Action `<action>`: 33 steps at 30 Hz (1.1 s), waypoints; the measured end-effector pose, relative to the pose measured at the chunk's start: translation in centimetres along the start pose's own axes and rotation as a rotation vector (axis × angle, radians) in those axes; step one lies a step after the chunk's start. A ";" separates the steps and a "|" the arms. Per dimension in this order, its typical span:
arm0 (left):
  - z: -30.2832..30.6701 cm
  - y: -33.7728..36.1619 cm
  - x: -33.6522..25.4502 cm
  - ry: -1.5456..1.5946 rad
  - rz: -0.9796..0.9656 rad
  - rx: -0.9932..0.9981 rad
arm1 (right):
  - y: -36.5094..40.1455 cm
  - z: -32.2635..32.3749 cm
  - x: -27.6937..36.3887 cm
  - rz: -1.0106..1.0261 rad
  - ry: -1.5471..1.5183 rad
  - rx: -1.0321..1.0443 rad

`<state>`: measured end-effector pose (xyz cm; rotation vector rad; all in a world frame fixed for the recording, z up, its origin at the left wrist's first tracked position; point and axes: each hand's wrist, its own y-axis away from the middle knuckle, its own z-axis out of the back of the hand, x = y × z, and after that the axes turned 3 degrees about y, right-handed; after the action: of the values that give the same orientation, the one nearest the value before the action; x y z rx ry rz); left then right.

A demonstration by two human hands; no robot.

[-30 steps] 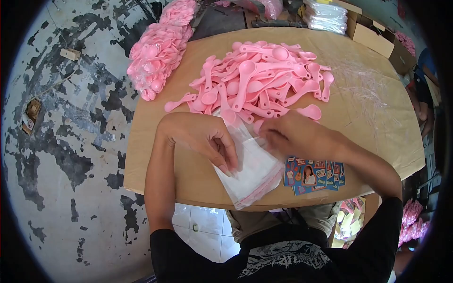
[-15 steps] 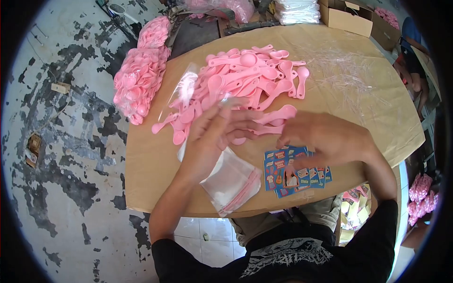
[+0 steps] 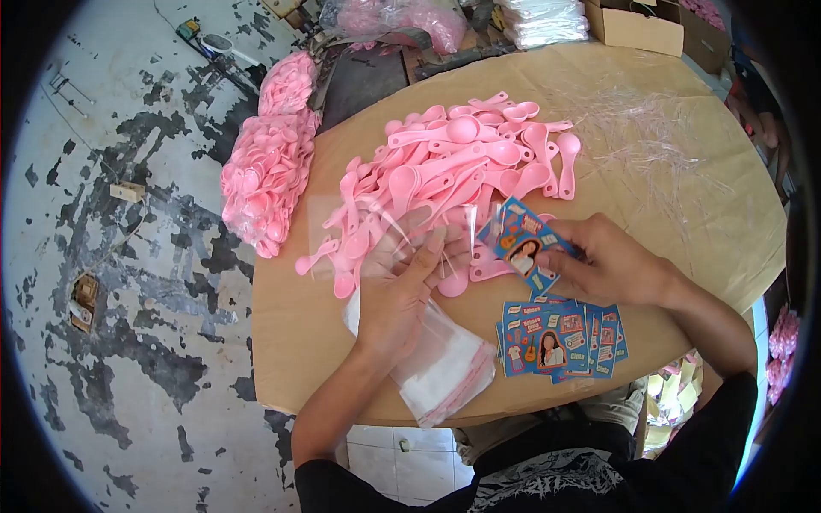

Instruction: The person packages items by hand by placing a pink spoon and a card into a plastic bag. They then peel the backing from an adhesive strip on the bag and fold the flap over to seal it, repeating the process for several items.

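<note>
My left hand [image 3: 395, 295] holds a clear plastic bag [image 3: 376, 235] up over the near edge of a heap of pink plastic spoons [image 3: 453, 167]. My right hand [image 3: 611, 261] grips a blue printed card [image 3: 523, 244] with a picture of a person, tilted toward the bag. A fanned stack of the same blue cards [image 3: 560, 338] lies on the brown board [image 3: 291, 333] under my right wrist. A stack of clear bags with pink strips [image 3: 445, 372] lies below my left hand.
Sealed bags full of pink spoons [image 3: 269, 171] lie off the board's left edge on a stained concrete floor. Loose clear plastic strips [image 3: 658, 137] cover the board's far right. Cardboard boxes [image 3: 637, 24] and stacked clear packets [image 3: 543, 19] stand at the back. Another person's arm [image 3: 761, 107] shows at the right.
My left hand has lifted one clear bag off the stack and raised it over the spoons. My right hand went to the card stack and picked up one blue card.
</note>
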<state>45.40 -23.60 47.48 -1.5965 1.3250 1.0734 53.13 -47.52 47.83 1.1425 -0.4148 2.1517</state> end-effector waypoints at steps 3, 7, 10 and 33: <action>0.5 -0.1 0.2 0.037 -0.049 -0.063 | -0.8 -0.7 -1.3 0.196 -0.089 -0.178; 0.6 -0.1 0.3 0.084 -0.143 -0.124 | -1.3 -1.6 -2.4 0.221 -0.218 -0.136; 0.6 0.0 0.5 0.077 -0.169 -0.148 | -1.3 -1.7 -2.3 0.241 -0.296 -0.101; -2.0 1.1 1.4 -0.213 -0.003 0.185 | -0.5 -2.8 0.0 0.281 -0.269 -0.102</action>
<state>44.68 -26.05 46.78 -1.3097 1.2403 1.0547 51.75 -45.60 46.25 1.3877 -0.8397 2.1853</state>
